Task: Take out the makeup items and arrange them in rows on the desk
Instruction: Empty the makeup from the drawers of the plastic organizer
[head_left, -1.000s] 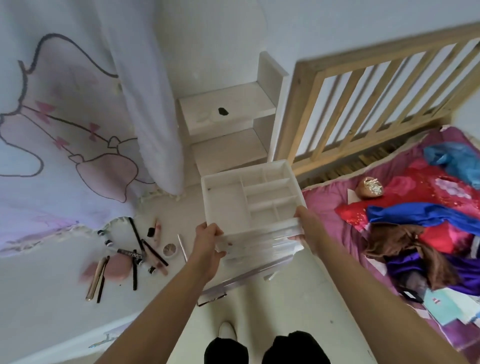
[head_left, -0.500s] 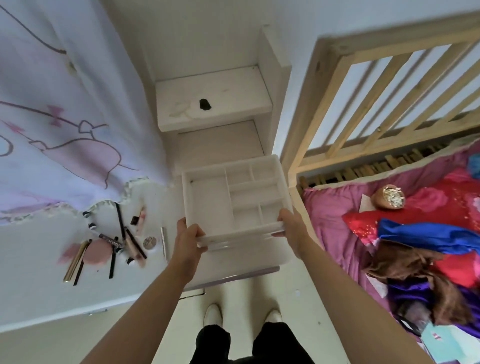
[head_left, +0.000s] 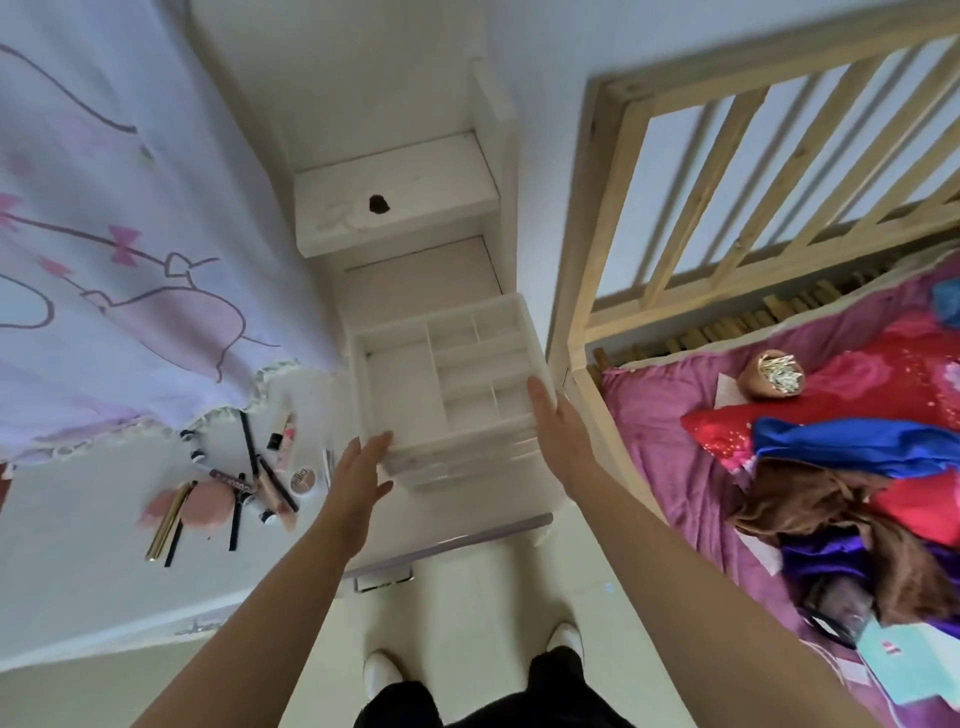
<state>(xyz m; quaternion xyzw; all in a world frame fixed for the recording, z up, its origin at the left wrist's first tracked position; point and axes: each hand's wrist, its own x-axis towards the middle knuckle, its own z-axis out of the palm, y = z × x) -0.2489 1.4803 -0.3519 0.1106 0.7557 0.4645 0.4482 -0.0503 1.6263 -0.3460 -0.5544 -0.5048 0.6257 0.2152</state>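
A white makeup organizer (head_left: 452, 384) with empty top compartments and clear front drawers stands on the white desk (head_left: 93, 525) at its right end. My left hand (head_left: 358, 478) hovers with straight fingers at the organizer's front left corner, barely apart from it. My right hand (head_left: 553, 421) lies flat against its right side. Makeup items (head_left: 244, 483) lie in a loose pile on the desk to the left: dark pencils, a gold tube, pink puffs, a small round compact (head_left: 303, 478).
A curtain with a pink cartoon print (head_left: 130, 234) hangs over the desk's back. A white stepped shelf (head_left: 395, 202) rises behind the organizer. A wooden bed frame (head_left: 582, 270) with pink bedding and clothes stands right. My feet are on the floor below.
The organizer has moved away from me and down onto the desk. Both hands, which gripped its sides, have opened; the left hand has come off it.
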